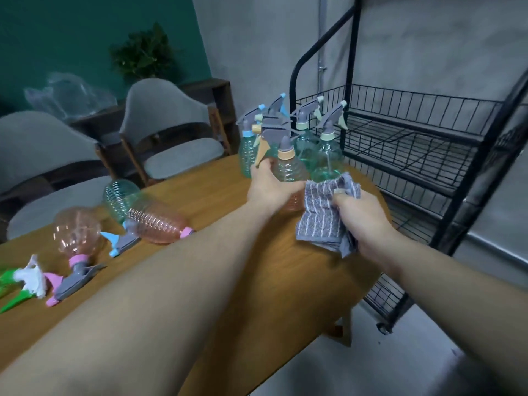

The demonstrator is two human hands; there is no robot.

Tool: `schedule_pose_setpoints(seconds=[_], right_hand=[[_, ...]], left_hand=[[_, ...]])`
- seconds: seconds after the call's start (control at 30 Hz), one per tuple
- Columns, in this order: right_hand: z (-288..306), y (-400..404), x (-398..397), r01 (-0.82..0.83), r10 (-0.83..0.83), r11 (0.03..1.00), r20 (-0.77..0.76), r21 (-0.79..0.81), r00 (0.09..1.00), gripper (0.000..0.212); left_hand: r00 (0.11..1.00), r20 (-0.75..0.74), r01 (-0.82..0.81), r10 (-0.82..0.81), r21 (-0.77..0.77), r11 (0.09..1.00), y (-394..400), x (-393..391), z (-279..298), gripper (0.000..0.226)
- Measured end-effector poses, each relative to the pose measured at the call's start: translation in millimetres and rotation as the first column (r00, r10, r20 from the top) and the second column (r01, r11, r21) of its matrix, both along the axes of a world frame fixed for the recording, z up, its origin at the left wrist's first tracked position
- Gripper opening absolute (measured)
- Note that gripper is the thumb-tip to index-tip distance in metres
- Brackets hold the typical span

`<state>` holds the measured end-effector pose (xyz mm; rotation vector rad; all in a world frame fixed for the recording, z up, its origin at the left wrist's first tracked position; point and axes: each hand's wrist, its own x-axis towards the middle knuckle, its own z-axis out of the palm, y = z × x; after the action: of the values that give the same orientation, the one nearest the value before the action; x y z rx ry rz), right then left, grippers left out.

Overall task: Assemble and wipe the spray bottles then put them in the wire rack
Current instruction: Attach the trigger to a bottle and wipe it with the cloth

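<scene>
A teal wall point(71, 32) is meeting a grey wall point(428, 47). Two grey chairs point(171, 121) are standing beside the wooden table point(280, 281); a plant point(144, 51) is sitting on a dark shelf point(211, 90) over grey floor point(357, 364).

wooden table point(265, 270) | two grey chairs point(171, 124) | potted plant point(143, 52) | plastic wrap point(65, 92)

Both my bare forearms reach forward over the table. My left hand point(264, 187) curls around an upright orange spray bottle point(289, 170); my right hand point(361, 217) grips a bunched grey cloth point(325, 212) just beside it.
</scene>
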<state>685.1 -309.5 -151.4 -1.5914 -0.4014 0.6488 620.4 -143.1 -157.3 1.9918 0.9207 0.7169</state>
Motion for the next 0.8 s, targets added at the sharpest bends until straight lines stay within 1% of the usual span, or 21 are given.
schedule_pose_setpoints(seconds=[0.03,0.1,0.13,0.23,0.37,0.43,0.57,0.6,0.67,0.73,0.77,0.8], right_hand=[[-2.4,0.3,4.9,-0.005,0.005,1.000,0.000,0.000,1.000,0.014],[-7.0,1.9,13.7,-0.010,0.010,1.000,0.009,-0.005,1.000,0.015],[-9.0,3.4,18.1,-0.008,0.008,1.000,0.016,-0.015,1.000,0.014],[-12.6,8.5,29.5,0.001,0.000,0.999,0.023,-0.038,1.000,0.012],[-16.8,17.5,39.1,0.011,-0.011,0.999,0.014,-0.039,1.000,0.012],[-18.5,21.6,39.2,0.007,-0.007,0.999,-0.002,-0.038,1.000,0.011],[-19.8,25.5,36.0,-0.006,0.005,0.999,-0.017,-0.042,1.000,0.010],[-18.8,25.4,34.1,-0.008,0.007,0.999,-0.019,-0.041,1.000,0.011],[-16.3,25.1,28.5,-0.015,0.015,0.999,-0.013,-0.042,1.000,0.012],[-11.3,24.2,19.4,-0.023,0.022,0.999,-0.011,-0.037,1.000,0.016],[-8.0,23.8,14.1,-0.031,0.031,0.999,-0.014,-0.031,0.999,0.016],[-5.1,24.0,8.8,-0.036,0.036,0.999,-0.018,-0.021,0.999,0.016]], left_hand=[[0.999,-0.035,0.001,-0.001,0.004,1.000,0.7,10.5,-2.3,0.095],[0.999,-0.050,0.010,-0.009,0.008,1.000,3.7,30.0,-8.9,0.103],[0.999,-0.047,0.011,-0.011,0.012,1.000,5.4,37.9,-11.8,0.104],[0.998,-0.056,0.038,-0.037,0.019,0.999,8.3,54.5,-16.7,0.095],[0.997,-0.043,0.062,-0.062,-0.008,0.998,7.8,66.1,-18.9,0.100],[0.998,-0.019,0.064,-0.065,-0.026,0.998,7.9,67.2,-21.0,0.090],[0.996,0.001,0.088,-0.088,-0.089,0.992,8.1,63.5,-22.1,0.059],[0.996,0.006,0.087,-0.087,-0.124,0.988,7.7,60.6,-21.0,0.057],[0.998,0.024,0.063,-0.060,-0.196,0.979,5.2,52.1,-16.4,0.061],[1.000,0.020,0.025,-0.020,-0.234,0.972,3.5,41.3,-13.5,0.065],[1.000,0.017,0.010,-0.006,-0.248,0.969,2.0,33.7,-11.9,0.056],[1.000,0.018,0.003,0.001,-0.254,0.967,1.7,24.5,-10.2,0.053]])
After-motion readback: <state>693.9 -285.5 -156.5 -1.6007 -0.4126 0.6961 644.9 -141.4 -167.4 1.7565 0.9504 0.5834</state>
